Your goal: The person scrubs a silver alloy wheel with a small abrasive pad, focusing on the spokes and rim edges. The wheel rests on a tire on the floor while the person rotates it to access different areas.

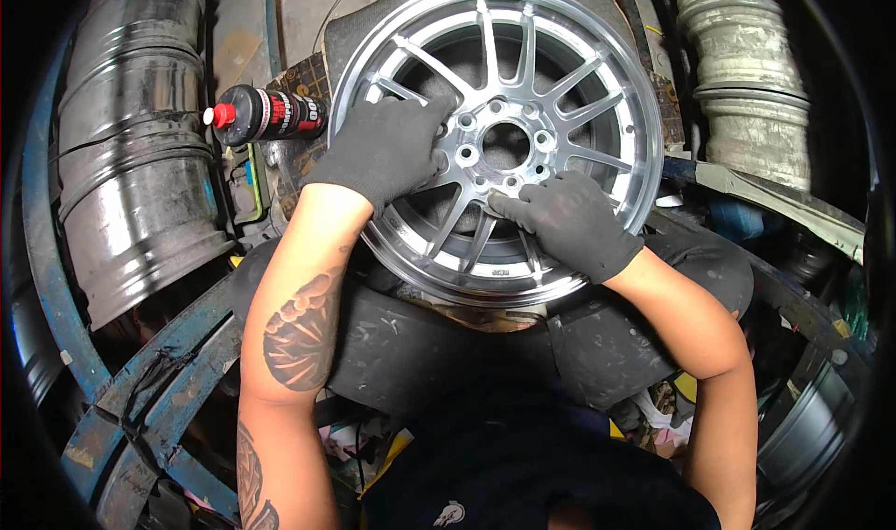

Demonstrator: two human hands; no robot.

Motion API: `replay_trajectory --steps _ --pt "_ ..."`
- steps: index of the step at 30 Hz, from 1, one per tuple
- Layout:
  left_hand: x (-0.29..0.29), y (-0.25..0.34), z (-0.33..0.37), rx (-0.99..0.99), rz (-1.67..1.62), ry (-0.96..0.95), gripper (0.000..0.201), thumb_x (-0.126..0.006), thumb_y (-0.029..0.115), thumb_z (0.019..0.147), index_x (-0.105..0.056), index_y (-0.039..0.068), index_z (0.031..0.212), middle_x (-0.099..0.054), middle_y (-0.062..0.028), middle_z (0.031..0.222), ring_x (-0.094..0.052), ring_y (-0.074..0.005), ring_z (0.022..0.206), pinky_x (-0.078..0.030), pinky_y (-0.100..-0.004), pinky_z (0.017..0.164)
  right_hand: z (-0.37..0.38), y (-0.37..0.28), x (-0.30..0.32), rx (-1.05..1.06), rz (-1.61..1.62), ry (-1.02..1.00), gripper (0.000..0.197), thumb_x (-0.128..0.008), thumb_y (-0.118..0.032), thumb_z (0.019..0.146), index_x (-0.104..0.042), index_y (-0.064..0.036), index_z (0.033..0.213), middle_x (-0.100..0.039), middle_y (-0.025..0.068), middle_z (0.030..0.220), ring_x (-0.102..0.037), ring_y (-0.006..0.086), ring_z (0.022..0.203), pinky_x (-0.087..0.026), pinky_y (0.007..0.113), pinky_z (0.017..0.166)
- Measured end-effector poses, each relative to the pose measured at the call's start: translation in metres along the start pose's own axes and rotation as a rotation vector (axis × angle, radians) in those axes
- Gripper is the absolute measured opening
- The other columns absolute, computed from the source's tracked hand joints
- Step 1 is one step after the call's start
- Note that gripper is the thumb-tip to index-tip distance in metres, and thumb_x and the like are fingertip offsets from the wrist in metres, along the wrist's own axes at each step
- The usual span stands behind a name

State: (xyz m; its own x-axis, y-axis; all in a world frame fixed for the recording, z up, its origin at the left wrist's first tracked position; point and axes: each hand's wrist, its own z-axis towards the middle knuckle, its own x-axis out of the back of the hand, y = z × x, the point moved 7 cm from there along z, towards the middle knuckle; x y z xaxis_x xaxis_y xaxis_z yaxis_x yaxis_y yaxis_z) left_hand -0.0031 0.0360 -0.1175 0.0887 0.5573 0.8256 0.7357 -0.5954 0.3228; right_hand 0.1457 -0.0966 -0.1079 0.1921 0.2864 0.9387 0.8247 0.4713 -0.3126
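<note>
A silver multi-spoke alloy wheel (488, 49) lies face up in front of me, its round center bore ringed by bolt holes. My left hand (392, 147), in a dark grey glove, rests over the spokes left of the hub, its fingers curled around a spoke. Low on the hub, my right hand (569, 222), gloved alike, has its fingers drawn together and bent. The tips of that hand press near the lower bolt holes, and a small greyish bit shows there; whether it is a scrap or a worn glove tip is unclear.
A dark bottle (271, 115) with a red cap lies on its side left of the wheel. Stacked bare wheel barrels stand at the left (140, 157) and right (747, 73). Blue metal frame bars (168, 371) run along the left. My knees flank the wheel's near edge.
</note>
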Motion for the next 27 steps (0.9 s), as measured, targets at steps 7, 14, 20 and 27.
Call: replay_trajectory --steps 7,14,20,27 --pt "0.003 -0.007 0.006 0.03 0.0 0.007 0.061 -0.076 0.03 0.094 -0.057 0.013 0.149 -0.081 -0.0115 0.115 -0.076 -0.0351 0.109 -0.059 -0.0478 0.096 0.004 -0.002 0.0 -0.002 0.003 -0.04 0.041 -0.068 -0.016 0.091 -0.074 -0.0246 0.13 -0.067 0.0026 0.082 -0.071 0.0259 0.075 -0.053 0.042 0.071" --pt "0.004 -0.005 0.009 0.016 -0.027 0.02 0.057 -0.074 0.031 0.096 -0.059 0.015 0.148 -0.081 -0.0113 0.113 -0.076 -0.0352 0.108 -0.059 -0.0479 0.096 0.004 -0.006 -0.004 -0.028 -0.023 -0.05 0.042 -0.069 -0.016 0.09 -0.073 -0.0241 0.131 -0.067 0.0024 0.081 -0.071 0.0253 0.074 -0.053 0.041 0.07" --pt "0.004 -0.005 0.01 0.035 -0.034 0.0 0.055 -0.074 0.027 0.097 -0.059 0.015 0.148 -0.081 -0.0125 0.112 -0.076 -0.035 0.107 -0.059 -0.0472 0.096 0.007 -0.014 0.002 0.017 -0.073 0.041 0.029 -0.068 -0.015 0.091 -0.072 -0.0227 0.119 -0.065 0.002 0.075 -0.071 0.0242 0.069 -0.053 0.041 0.062" --pt "0.005 -0.006 0.011 0.034 -0.042 0.004 0.053 -0.073 0.019 0.095 -0.06 0.016 0.146 -0.079 -0.0151 0.113 -0.076 -0.0349 0.109 -0.059 -0.046 0.097 0.008 -0.011 -0.004 -0.001 -0.075 -0.045 0.037 -0.068 -0.015 0.091 -0.073 -0.0215 0.128 -0.066 0.0021 0.078 -0.068 0.0246 0.066 -0.051 0.04 0.061"
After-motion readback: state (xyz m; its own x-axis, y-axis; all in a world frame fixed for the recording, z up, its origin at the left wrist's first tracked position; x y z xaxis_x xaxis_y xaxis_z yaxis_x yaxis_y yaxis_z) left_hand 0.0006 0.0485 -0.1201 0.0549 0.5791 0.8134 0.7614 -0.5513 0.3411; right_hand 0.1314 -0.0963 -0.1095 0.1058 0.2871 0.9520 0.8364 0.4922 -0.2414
